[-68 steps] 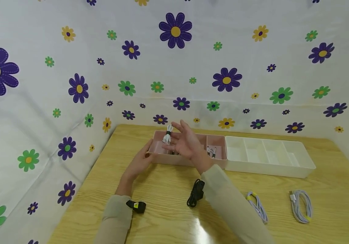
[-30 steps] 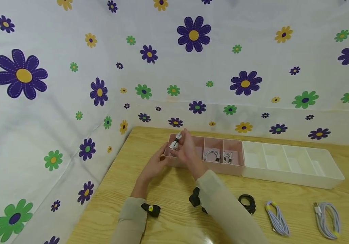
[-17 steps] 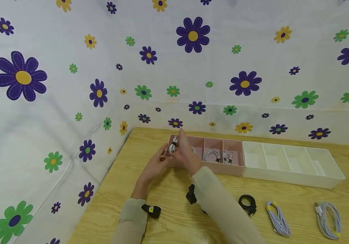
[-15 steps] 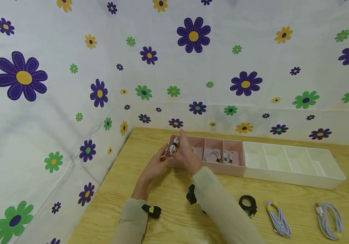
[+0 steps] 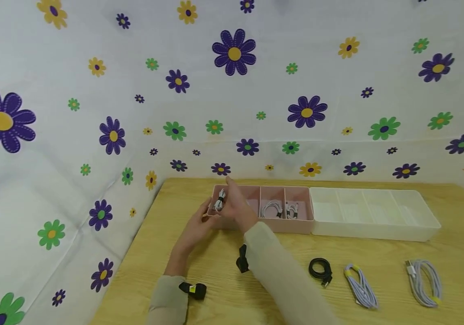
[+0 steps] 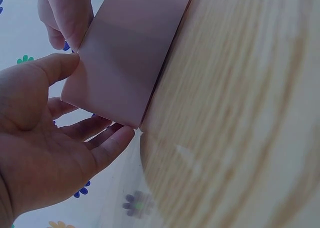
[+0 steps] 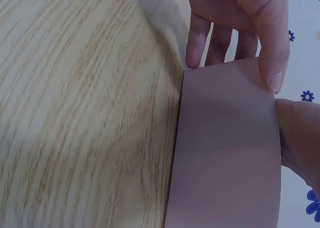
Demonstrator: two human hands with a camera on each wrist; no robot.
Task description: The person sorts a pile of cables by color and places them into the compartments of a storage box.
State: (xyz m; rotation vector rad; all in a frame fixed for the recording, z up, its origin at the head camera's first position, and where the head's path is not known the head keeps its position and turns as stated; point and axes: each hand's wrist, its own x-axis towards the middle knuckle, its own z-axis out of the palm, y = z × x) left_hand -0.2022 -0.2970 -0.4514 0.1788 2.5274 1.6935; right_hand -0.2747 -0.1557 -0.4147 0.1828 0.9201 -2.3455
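Observation:
My left hand holds the left end of a pink divided box, thumb at the top edge of its front wall and fingers along its end wall, as the left wrist view shows. My right hand reaches over the front wall into the leftmost compartment. There it holds a bundled white cable with a black tie, low inside the compartment; the fingertips are hidden behind the hand and the wall. Two more white cables, a looped one and a smaller one, lie in the compartments to the right.
A white divided box adjoins the pink box on the right. Nearer on the wooden table lie a coiled black cable and two pale cables with yellow ties, one left of the other. A flowered cloth hangs behind.
My right hand has lowered the white cable from above the rim into the leftmost compartment. My left hand keeps its hold on the box end. The head view has shifted somewhat.

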